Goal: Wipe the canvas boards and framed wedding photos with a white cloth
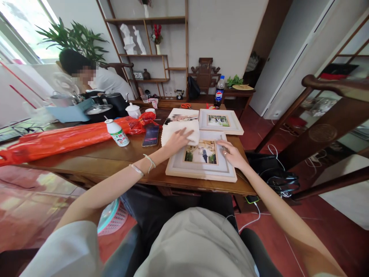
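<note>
On the table [141, 152], the near picture frame [201, 171] lies lengthwise nine-to-three, your left hand [178, 141] spread flat on cloth [188, 126] at ten, your right hand [233, 154] touching two o'clock, grip unclear.

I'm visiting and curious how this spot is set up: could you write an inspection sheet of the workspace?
Surface: brown wooden table, glossy.
Job's things: near framed photo; far framed photo behind it; white cloth partly over the near framed photo and a third picture.
Clutter: red plastic wrap, white-and-green bottle, phone, blue-capped drink bottle.
Grip: left hand spread on the cloth; right hand touches the near framed photo's right side, firmness unclear.
Cables: white cable below the table, on the right.
Surroundings: person at left, shelving, plant, wooden chair at right.
</note>
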Action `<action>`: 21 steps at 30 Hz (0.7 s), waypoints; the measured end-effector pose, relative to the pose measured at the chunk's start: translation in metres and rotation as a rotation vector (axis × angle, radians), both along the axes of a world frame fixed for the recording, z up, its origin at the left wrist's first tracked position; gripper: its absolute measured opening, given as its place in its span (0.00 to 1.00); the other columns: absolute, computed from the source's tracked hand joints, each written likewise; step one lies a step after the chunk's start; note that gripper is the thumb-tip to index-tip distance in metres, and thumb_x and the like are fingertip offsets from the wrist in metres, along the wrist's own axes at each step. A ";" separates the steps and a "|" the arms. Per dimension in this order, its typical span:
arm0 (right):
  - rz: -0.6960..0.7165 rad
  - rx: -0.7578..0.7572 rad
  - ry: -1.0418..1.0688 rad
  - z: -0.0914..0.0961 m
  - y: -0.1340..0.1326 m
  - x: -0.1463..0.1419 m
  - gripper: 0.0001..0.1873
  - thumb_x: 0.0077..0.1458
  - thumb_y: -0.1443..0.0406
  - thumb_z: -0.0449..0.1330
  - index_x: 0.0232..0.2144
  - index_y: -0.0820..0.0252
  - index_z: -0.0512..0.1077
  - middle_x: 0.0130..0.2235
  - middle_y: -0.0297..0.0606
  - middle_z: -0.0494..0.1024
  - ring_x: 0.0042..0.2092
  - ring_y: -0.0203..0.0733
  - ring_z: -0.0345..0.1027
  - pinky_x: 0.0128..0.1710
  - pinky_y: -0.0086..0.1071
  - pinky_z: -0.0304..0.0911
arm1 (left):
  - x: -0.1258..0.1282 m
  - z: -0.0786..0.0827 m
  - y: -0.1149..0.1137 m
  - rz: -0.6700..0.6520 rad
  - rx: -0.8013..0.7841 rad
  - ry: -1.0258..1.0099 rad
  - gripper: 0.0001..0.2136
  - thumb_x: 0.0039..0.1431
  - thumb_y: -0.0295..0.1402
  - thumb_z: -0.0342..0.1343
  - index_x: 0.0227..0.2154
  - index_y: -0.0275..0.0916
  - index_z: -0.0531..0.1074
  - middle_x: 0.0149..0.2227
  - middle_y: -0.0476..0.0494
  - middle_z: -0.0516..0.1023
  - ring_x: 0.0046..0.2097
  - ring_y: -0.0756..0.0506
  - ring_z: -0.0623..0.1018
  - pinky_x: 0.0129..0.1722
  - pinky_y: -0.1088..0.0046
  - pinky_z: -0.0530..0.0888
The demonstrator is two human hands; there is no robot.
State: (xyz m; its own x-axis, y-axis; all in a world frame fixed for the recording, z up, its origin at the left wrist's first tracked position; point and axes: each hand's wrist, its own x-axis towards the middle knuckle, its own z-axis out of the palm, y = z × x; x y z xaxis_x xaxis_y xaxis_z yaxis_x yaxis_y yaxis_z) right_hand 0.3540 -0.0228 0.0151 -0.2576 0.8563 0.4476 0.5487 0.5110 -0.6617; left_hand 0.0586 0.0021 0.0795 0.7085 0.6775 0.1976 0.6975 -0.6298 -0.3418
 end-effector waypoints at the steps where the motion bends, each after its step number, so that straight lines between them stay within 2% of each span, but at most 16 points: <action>1: -0.003 -0.003 -0.001 0.000 0.000 -0.001 0.26 0.48 0.72 0.53 0.49 0.53 0.74 0.57 0.39 0.72 0.62 0.47 0.60 0.65 0.48 0.49 | -0.001 -0.001 0.008 0.005 0.001 -0.001 0.16 0.62 0.22 0.48 0.44 0.42 0.78 0.66 0.45 0.58 0.65 0.33 0.59 0.56 0.57 0.67; 4: -0.021 -0.008 -0.001 0.000 -0.001 -0.002 0.26 0.48 0.73 0.52 0.48 0.53 0.75 0.56 0.38 0.72 0.62 0.46 0.59 0.65 0.48 0.49 | 0.003 -0.002 0.020 0.005 -0.026 0.004 0.18 0.60 0.19 0.48 0.47 0.41 0.76 0.65 0.43 0.61 0.62 0.35 0.63 0.53 0.61 0.70; 7: -0.023 -0.014 -0.005 0.001 -0.002 -0.002 0.26 0.49 0.73 0.52 0.49 0.53 0.74 0.57 0.39 0.72 0.62 0.46 0.59 0.65 0.48 0.49 | 0.010 -0.002 0.011 -0.013 -0.082 -0.002 0.20 0.58 0.18 0.48 0.48 0.41 0.76 0.62 0.38 0.64 0.56 0.37 0.70 0.46 0.63 0.74; 10: -0.012 -0.017 0.000 0.003 -0.003 -0.002 0.25 0.49 0.72 0.53 0.50 0.52 0.74 0.57 0.38 0.72 0.62 0.47 0.59 0.65 0.48 0.49 | 0.014 0.006 -0.017 -0.038 -0.149 0.005 0.20 0.58 0.19 0.47 0.48 0.42 0.76 0.60 0.37 0.67 0.49 0.39 0.76 0.43 0.64 0.74; 16: -0.006 -0.019 0.004 0.004 -0.004 -0.003 0.26 0.49 0.72 0.53 0.50 0.52 0.74 0.56 0.39 0.72 0.62 0.48 0.59 0.65 0.49 0.49 | 0.012 0.027 -0.100 -0.146 -0.246 0.029 0.18 0.61 0.24 0.49 0.49 0.47 0.73 0.53 0.44 0.74 0.45 0.44 0.77 0.43 0.67 0.73; 19: -0.004 -0.008 -0.005 0.004 -0.003 -0.003 0.26 0.49 0.72 0.52 0.50 0.52 0.74 0.57 0.39 0.71 0.63 0.48 0.58 0.65 0.50 0.49 | 0.016 0.027 -0.129 -0.212 -0.222 0.039 0.16 0.62 0.26 0.49 0.49 0.48 0.72 0.56 0.44 0.71 0.43 0.45 0.78 0.40 0.68 0.74; 21: -0.001 -0.006 -0.010 0.004 -0.003 -0.003 0.27 0.49 0.73 0.52 0.50 0.52 0.73 0.57 0.39 0.71 0.63 0.48 0.58 0.65 0.50 0.49 | 0.020 0.021 -0.139 -0.218 -0.185 0.045 0.17 0.61 0.26 0.52 0.50 0.50 0.72 0.60 0.44 0.67 0.47 0.43 0.77 0.39 0.69 0.74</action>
State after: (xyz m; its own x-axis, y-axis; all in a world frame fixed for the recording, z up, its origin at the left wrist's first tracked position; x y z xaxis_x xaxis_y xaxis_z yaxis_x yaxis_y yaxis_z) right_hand 0.3509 -0.0255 0.0189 -0.2610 0.8594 0.4397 0.5561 0.5061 -0.6592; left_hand 0.0788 -0.1368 0.1001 0.8467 0.5298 0.0493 0.5254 -0.8178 -0.2348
